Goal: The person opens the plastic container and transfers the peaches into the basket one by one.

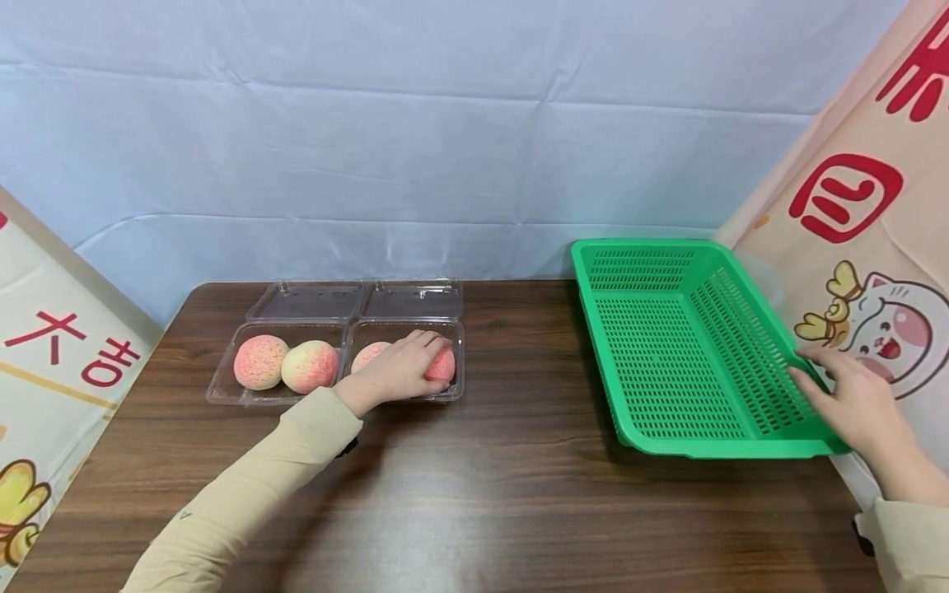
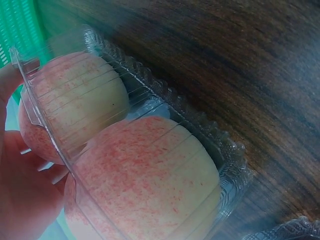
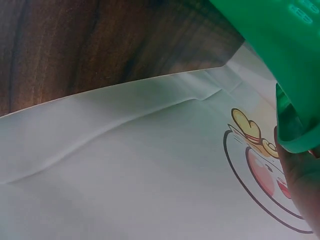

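My left hand (image 1: 396, 371) reaches into the right-hand clear plastic box (image 1: 460, 362) and grips the pink peach (image 1: 443, 366) at its right end. A second peach (image 1: 367, 354) sits beside it, partly covered by the hand. In the left wrist view, the fingers curve round the far peach (image 2: 85, 92), while the near peach (image 2: 145, 175) lies untouched by the fingertips. My right hand (image 1: 863, 403) holds the right rim of a green plastic basket (image 1: 670, 362), thumb toward the inside. Only part of that hand shows in the right wrist view, behind the basket's rim (image 3: 300, 142).
Left of that box stands another clear box (image 1: 222, 387) with two peaches (image 1: 285, 364). Both boxes' lids (image 1: 307, 301) lie folded back. Wooden table (image 1: 504, 494) lies between boxes and basket; a pale cloth (image 1: 415, 165) hangs behind, printed sheets (image 1: 838, 313) at both sides.
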The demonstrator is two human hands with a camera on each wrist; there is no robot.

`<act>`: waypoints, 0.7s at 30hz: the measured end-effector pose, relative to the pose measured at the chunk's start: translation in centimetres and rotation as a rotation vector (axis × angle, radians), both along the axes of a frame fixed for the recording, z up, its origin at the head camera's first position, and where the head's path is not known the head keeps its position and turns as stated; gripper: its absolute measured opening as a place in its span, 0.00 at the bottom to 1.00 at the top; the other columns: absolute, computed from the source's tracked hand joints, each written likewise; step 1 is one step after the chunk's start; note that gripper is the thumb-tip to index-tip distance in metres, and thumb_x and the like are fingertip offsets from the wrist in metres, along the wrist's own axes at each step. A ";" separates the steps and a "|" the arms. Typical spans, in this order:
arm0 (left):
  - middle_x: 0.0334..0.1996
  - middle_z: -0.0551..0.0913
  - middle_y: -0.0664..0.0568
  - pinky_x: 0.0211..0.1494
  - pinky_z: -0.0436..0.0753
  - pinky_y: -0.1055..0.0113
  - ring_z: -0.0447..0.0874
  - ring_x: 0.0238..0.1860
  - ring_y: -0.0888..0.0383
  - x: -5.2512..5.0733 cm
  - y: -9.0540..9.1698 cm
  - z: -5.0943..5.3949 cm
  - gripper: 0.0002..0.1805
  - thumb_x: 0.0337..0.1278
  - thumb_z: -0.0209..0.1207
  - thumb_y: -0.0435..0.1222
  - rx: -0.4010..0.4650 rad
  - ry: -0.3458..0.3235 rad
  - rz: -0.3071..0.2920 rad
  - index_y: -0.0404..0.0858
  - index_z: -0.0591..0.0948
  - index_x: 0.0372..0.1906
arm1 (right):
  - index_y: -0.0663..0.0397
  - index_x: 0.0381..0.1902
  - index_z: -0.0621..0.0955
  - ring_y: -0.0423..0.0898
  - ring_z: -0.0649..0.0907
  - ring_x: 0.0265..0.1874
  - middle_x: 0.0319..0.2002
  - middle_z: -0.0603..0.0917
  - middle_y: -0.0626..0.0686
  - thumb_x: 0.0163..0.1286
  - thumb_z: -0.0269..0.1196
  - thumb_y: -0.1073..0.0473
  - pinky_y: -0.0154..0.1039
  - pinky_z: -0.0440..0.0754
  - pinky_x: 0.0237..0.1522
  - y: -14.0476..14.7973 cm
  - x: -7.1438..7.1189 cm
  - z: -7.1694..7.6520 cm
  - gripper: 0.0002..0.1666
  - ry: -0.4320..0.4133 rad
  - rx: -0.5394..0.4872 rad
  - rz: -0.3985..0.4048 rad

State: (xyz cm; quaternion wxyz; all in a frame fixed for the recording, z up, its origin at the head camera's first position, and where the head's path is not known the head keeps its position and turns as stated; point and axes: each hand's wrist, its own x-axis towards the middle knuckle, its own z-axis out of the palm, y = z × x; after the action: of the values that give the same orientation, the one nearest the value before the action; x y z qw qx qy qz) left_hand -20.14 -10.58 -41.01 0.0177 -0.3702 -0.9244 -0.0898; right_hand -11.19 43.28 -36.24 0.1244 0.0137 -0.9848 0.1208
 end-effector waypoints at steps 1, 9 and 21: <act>0.49 0.75 0.44 0.57 0.70 0.58 0.70 0.53 0.48 0.0 0.0 0.0 0.33 0.45 0.62 0.48 0.000 0.000 0.001 0.32 0.72 0.54 | 0.70 0.52 0.69 0.71 0.70 0.43 0.49 0.70 0.75 0.67 0.54 0.54 0.67 0.64 0.42 0.0 0.0 -0.1 0.25 -0.001 0.000 0.001; 0.49 0.75 0.44 0.57 0.70 0.57 0.70 0.53 0.47 0.1 0.0 0.0 0.33 0.45 0.62 0.48 0.006 -0.007 0.001 0.32 0.72 0.54 | 0.70 0.53 0.69 0.71 0.70 0.43 0.51 0.69 0.75 0.67 0.53 0.54 0.67 0.64 0.42 0.2 0.0 -0.4 0.25 -0.003 -0.009 0.012; 0.50 0.74 0.44 0.57 0.70 0.56 0.70 0.54 0.46 0.3 0.2 0.3 0.34 0.46 0.62 0.49 0.002 -0.055 0.031 0.32 0.71 0.56 | 0.69 0.60 0.66 0.73 0.65 0.53 0.57 0.67 0.73 0.70 0.49 0.53 0.66 0.57 0.53 0.9 0.4 -1.6 0.28 0.018 -0.024 0.000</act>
State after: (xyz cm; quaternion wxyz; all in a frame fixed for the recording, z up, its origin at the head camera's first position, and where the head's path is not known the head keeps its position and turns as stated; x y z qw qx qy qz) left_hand -19.84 -10.41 -40.69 -0.0061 -0.3531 -0.9301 -0.1007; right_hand -10.83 44.15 -37.83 0.1336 0.0134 -0.9821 0.1323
